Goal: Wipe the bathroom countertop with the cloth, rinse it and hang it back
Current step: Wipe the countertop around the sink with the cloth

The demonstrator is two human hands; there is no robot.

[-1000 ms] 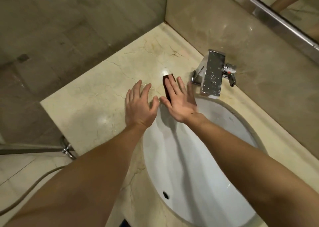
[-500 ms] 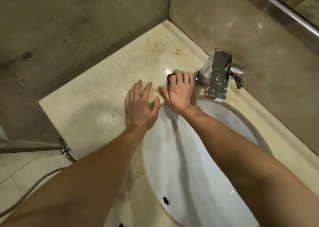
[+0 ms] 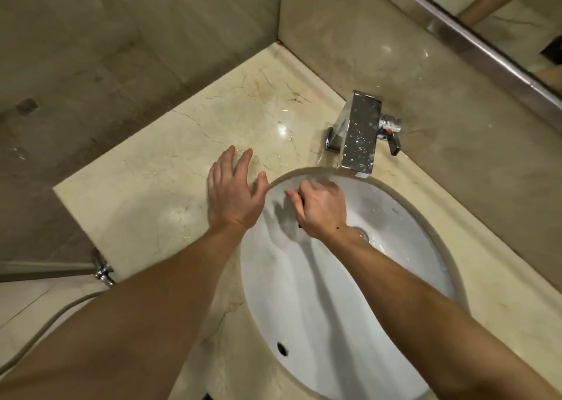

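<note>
While the fingers (image 3: pixel 320 186) of the right hand (image 3: pixel 324 211) curl around a mostly hidden dark cloth (image 3: pixel 300 198) over the white basin (image 3: pixel 319 308) below the chrome tap (image 3: pixel 360 135), the left hand (image 3: pixel 232 195) lies flat, fingers spread, on the marble desk (image 3: pixel 146 186) beside it.

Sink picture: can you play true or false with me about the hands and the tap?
1. The left hand lies flat on the countertop. True.
2. The right hand is turning the faucet. False: it is over the sink, fingers curled round a dark cloth that is mostly hidden.
3. Droplets speckle the shiny faucet. True.
4. The sink is full of soapy foam. False: its white bowl shows bare.
</note>
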